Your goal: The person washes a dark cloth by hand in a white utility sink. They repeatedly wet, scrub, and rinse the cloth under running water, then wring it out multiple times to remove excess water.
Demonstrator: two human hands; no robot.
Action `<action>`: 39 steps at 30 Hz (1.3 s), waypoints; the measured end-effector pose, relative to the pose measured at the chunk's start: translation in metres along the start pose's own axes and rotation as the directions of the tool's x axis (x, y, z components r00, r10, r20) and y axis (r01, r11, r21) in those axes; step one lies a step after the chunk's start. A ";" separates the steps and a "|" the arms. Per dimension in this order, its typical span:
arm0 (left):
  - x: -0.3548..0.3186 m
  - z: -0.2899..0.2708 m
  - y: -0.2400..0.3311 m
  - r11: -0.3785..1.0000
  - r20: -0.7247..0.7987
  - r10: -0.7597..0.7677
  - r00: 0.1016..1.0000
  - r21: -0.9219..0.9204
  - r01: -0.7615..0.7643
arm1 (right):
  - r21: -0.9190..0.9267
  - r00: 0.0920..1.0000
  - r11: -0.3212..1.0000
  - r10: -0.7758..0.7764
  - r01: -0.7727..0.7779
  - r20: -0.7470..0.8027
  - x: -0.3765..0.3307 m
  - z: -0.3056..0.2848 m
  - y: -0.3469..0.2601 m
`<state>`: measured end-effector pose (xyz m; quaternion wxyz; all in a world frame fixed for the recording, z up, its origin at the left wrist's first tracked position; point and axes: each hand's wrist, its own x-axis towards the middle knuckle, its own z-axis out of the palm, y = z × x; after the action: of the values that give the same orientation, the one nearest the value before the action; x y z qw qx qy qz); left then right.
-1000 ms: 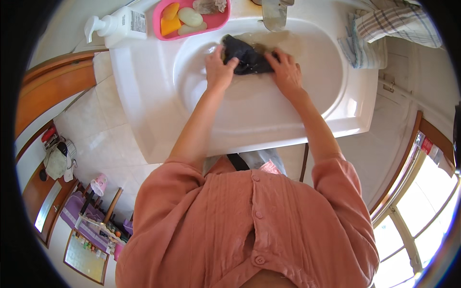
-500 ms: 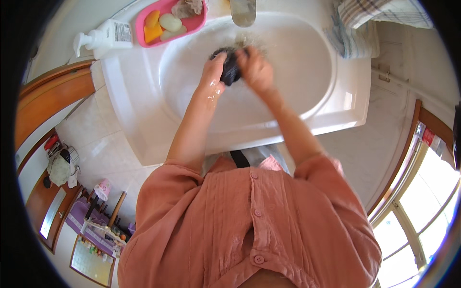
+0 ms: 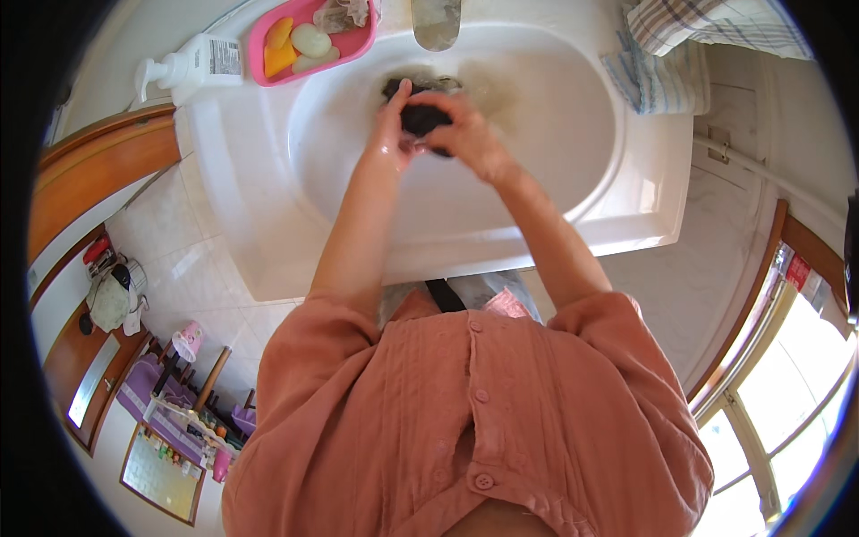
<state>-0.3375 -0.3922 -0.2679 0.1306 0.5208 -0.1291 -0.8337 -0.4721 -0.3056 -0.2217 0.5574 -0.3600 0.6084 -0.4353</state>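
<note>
A wet, bunched black cloth (image 3: 423, 120) is held between my two hands over the white washbasin (image 3: 537, 183), just below the tap. My left hand (image 3: 388, 130) grips its left side, thumb pointing up toward the tap. From the right, my right hand (image 3: 467, 136) curls its fingers over the top and round the cloth. Part of the cloth hangs out past the fingers toward the tap (image 3: 437, 25). Brownish, murky water spreads in the basin beside it. The exact kind of cloth item cannot be made out.
On the basin's far left rim stand a pink soap dish (image 3: 259, 55) with several soap bars and a white pump bottle (image 3: 192, 70). Towels (image 3: 658, 76) hang at the far right above a rail (image 3: 778, 174). A window (image 3: 778, 376) is at the right.
My right hand has come down from a blurred, raised position to wrap round the cloth. Murky water now shows more widely in the basin. The view has shifted slightly.
</note>
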 end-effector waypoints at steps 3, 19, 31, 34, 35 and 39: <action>-0.005 -0.020 0.005 0.982 0.214 0.188 0.959 -0.021 -0.188 | -0.312 0.944 0.894 -0.330 0.320 0.024 -0.040 0.048 -0.036; -0.011 -0.004 -0.005 0.977 0.330 0.031 0.943 -0.208 0.040 | -0.249 0.717 0.936 -0.351 0.249 -0.602 -0.002 0.094 -0.013; -0.049 0.010 -0.005 0.990 0.019 0.128 0.992 0.057 -0.129 | -0.037 0.676 0.984 -0.146 0.173 -0.722 0.001 0.080 -0.012; -0.059 0.026 -0.009 0.998 -0.040 0.057 0.998 0.037 -0.055 | 0.518 0.740 0.846 0.269 0.123 -0.616 0.003 0.048 -0.032; -0.052 0.026 -0.010 0.998 -0.052 0.055 0.997 0.005 -0.055 | 0.378 0.740 0.914 0.149 0.150 -0.656 -0.003 0.058 -0.027; -0.019 -0.019 -0.003 0.966 0.426 -0.041 0.904 -0.214 0.145 | -0.298 0.668 0.907 -0.420 0.297 -0.614 -0.030 0.123 -0.030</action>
<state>-0.3124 -0.3842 -0.2616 0.1219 0.3162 -0.0267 -0.9405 -0.3478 -0.3049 -0.1827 0.1732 -0.3404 0.7183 -0.5815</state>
